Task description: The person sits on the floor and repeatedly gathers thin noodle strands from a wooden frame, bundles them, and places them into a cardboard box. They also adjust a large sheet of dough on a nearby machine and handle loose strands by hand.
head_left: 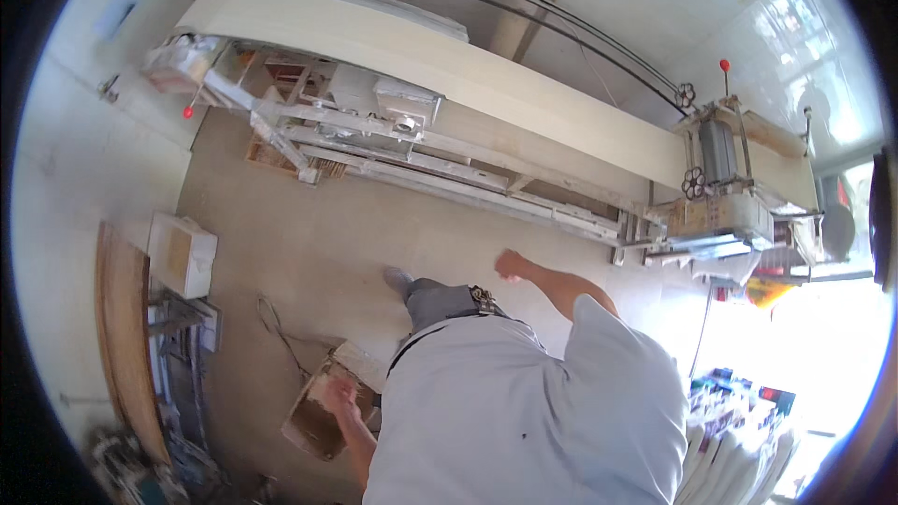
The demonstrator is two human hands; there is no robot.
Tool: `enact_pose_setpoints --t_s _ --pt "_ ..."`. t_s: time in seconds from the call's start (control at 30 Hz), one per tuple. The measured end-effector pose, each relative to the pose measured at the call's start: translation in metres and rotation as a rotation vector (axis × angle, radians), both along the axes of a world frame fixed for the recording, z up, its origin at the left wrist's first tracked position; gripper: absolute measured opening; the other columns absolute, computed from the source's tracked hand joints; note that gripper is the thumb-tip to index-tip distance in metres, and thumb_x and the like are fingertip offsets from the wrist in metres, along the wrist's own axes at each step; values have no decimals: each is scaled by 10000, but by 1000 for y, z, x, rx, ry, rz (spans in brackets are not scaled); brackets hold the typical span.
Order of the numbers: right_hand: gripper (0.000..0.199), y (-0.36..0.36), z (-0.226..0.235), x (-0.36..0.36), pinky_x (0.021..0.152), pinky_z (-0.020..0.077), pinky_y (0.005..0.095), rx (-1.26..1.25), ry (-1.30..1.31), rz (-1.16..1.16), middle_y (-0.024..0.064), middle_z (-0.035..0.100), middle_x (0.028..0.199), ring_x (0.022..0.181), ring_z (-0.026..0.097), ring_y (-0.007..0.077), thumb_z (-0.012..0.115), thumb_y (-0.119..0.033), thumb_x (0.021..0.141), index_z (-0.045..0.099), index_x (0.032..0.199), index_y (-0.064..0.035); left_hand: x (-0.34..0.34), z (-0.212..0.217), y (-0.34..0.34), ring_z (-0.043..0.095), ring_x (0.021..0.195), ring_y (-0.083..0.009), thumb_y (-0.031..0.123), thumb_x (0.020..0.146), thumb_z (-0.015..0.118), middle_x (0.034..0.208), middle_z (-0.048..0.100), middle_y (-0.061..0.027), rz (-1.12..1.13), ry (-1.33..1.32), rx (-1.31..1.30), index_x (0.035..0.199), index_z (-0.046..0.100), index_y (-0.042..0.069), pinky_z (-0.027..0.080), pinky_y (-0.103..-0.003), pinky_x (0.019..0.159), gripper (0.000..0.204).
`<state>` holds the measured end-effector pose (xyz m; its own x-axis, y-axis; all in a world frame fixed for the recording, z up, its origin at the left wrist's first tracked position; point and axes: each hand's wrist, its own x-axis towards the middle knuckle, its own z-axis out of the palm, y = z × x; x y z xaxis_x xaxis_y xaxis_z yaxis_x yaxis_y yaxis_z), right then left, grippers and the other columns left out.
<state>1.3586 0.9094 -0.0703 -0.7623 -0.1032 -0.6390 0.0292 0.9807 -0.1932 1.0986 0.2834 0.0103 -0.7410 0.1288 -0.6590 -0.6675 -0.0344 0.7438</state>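
My right hand (pixel 510 265) is swung out in front of me with its fingers curled into a fist and nothing in it, above the bare concrete floor (pixel 281 224). My left hand (pixel 340 395) hangs at my side with its fingers loosely apart. It is above a brown open box (pixel 313 425) on the floor and does not grip it. My light grey shirt fills the lower middle of the view. One leg in grey trousers, with its shoe (pixel 397 279), is stepped forward toward a long machine (pixel 421 164).
The long metal machine carries a wide cream sheet (pixel 393 42) across the room to a roller unit (pixel 725 178) at the right, with red knobs. A white box (pixel 182 254) and a wooden board (pixel 126 346) stand at the left wall. Stacked white bundles (pixel 734 458) lie lower right.
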Motion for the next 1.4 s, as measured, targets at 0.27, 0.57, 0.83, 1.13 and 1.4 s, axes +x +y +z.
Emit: enact_pose_setpoints --t_s 0.27,0.57,0.83,1.13,1.4 --pt "294 -42 67 -257 536 558 328 -883 327 -1248 75 657 610 573 671 166 584 -245 903 693 731 -34 -47 -8 -63 615 675 -173 299 994 610 800 659 -43 -509 -202 -407 1004 651 97 505 -321 593 206" --pt "268 -118 14 -306 534 600 347 -472 29 -1187 83 706 621 552 697 169 560 -180 893 722 714 -64 -320 -23 -124 618 669 -210 255 985 605 822 658 -69 -314 -187 -244 1056 657 83 504 -355 580 194" --pt "209 -298 61 -331 504 586 323 -564 -27 -1770 82 741 741 607 705 159 614 -224 901 742 905 -59 -590 -50 -174 621 663 -243 217 976 600 841 658 -93 -251 -353 -52 1102 662 70 503 -385 568 203" --pt "235 -398 74 -372 491 584 349 -640 -99 -1898 91 742 734 576 706 177 574 -201 915 733 818 -56 -751 -72 -93 624 761 -238 265 991 576 835 621 -78 -482 -354 234 979 631 100 491 -402 600 174" --pt "232 -299 48 -500 515 577 338 -613 -100 -1773 99 724 725 591 689 176 611 -216 950 727 914 -18 -748 -14 -66 708 728 -201 274 964 675 876 716 -79 -423 -120 -164 1076 658 68 535 -298 612 235"
